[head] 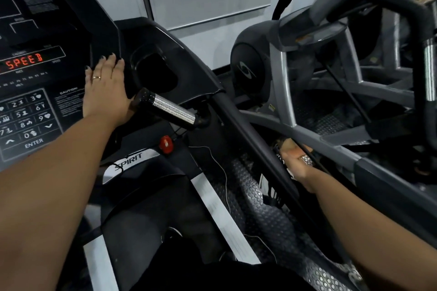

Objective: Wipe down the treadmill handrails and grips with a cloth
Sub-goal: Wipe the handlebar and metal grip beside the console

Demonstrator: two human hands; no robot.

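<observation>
The treadmill's black right handrail [246,130] runs diagonally from the console down to the lower right. My right hand [296,163] is closed around this rail partway down. A dark cloth [280,156] with white marks shows at the hand's left edge and is mostly hidden under the fingers. A short chrome pulse grip [171,108] sticks out below the console. My left hand [104,85] lies flat on the console's right edge just left of that grip, with the fingers spread and nothing in it.
The console [35,19] shows a red SPEED display [23,61] and a keypad [26,118]. A cup holder [153,71] sits beside my left hand, and a red safety key [166,144] lies below the grip. A grey elliptical machine [283,71] stands close on the right. Studded rubber matting [267,215] covers the floor.
</observation>
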